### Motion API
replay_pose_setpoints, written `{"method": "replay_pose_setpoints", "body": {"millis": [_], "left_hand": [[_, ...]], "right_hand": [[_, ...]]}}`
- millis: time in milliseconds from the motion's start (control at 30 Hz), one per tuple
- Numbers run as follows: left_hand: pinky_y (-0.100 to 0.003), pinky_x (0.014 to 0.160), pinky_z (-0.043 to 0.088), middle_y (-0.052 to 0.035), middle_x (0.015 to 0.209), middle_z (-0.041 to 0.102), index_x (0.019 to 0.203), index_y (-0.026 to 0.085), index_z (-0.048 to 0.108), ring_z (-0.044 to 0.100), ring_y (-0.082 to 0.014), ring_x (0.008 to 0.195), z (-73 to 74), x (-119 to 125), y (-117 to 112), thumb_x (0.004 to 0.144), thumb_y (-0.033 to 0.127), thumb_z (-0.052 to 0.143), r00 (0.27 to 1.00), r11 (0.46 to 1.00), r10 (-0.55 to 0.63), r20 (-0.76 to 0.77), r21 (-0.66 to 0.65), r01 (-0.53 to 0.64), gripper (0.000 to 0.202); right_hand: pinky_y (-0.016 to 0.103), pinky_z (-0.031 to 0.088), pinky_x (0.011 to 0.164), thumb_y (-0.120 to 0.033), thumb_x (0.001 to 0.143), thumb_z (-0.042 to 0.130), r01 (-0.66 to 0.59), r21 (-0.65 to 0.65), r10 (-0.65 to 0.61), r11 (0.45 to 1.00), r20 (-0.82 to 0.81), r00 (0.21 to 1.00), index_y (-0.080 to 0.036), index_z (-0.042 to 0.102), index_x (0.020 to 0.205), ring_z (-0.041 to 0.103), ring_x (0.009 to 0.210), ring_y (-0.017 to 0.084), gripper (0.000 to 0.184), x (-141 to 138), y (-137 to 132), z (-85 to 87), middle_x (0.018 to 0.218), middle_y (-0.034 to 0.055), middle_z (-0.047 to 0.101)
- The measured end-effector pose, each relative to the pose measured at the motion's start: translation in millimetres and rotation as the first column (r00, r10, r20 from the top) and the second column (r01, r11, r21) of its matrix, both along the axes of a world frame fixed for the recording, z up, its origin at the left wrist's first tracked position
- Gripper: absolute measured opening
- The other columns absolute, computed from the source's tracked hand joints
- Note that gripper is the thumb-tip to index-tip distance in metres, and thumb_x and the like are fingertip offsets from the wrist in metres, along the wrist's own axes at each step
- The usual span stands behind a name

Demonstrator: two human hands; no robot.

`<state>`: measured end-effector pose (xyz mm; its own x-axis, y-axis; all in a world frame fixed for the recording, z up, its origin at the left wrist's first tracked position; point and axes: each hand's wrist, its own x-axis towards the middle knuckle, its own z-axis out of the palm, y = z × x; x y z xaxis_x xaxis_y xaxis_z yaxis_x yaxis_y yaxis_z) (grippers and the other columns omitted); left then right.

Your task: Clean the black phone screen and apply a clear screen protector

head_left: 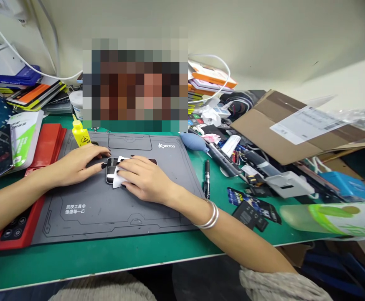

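Left hand [76, 165]: fingers [99, 152] close together, tips on the upper-left edge of a black smartphone [111, 166]; grip cannot be told. Right hand [145, 179]: fingers slightly spread, curved, pressing a white cloth [119, 175] onto the phone. Phone lies flat between both hands on a grey repair mat [107, 219], partly covered. Yellow glue bottle [80, 134] stands just beyond left hand.
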<state>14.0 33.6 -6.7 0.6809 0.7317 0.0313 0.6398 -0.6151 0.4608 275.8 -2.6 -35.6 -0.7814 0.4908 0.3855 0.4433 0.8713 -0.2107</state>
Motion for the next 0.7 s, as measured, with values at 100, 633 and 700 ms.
{"method": "replay_pose_setpoints", "body": {"millis": [100,633,700], "left_hand": [[-0.048,0.104,0.048,-0.0144,0.129,0.064,0.131,0.019,0.053,0.06,-0.0293,0.117,-0.6,-0.3,0.5,0.097,0.05,0.039,1.0,1.0,0.002,-0.001,0.003,-0.002,0.048],[-0.048,0.106,0.046,-0.0142,0.13,0.064,0.133,0.02,0.052,0.059,-0.0298,0.119,-0.9,-1.6,0.7,0.098,0.051,0.039,1.0,1.0,-0.006,-0.009,0.011,0.006,0.049],[-0.047,0.105,0.047,-0.0142,0.13,0.064,0.132,0.02,0.053,0.059,-0.0299,0.119,-1.1,-1.7,0.6,0.098,0.051,0.038,1.0,1.0,-0.007,-0.011,0.019,0.008,0.048]], "right_hand": [[0.049,0.044,0.108,-0.017,0.096,0.053,-0.048,-0.016,0.048,0.999,0.045,0.998,-0.016,0.068,0.118,0.06,0.126,0.027,0.026,-0.2,0.1,0.6,0.131,0.0149,0.068],[0.047,0.047,0.104,-0.024,0.097,0.053,0.079,-0.008,-0.079,0.997,-0.048,0.996,-0.016,0.07,0.107,0.065,0.115,0.026,0.021,1.1,1.2,-0.4,0.121,0.0158,0.071],[0.046,0.048,0.101,-0.025,0.097,0.052,0.071,0.009,-0.07,0.997,-0.05,0.996,-0.015,0.07,0.103,0.067,0.108,0.026,0.021,1.7,1.7,-0.4,0.114,0.0153,0.073]]}}
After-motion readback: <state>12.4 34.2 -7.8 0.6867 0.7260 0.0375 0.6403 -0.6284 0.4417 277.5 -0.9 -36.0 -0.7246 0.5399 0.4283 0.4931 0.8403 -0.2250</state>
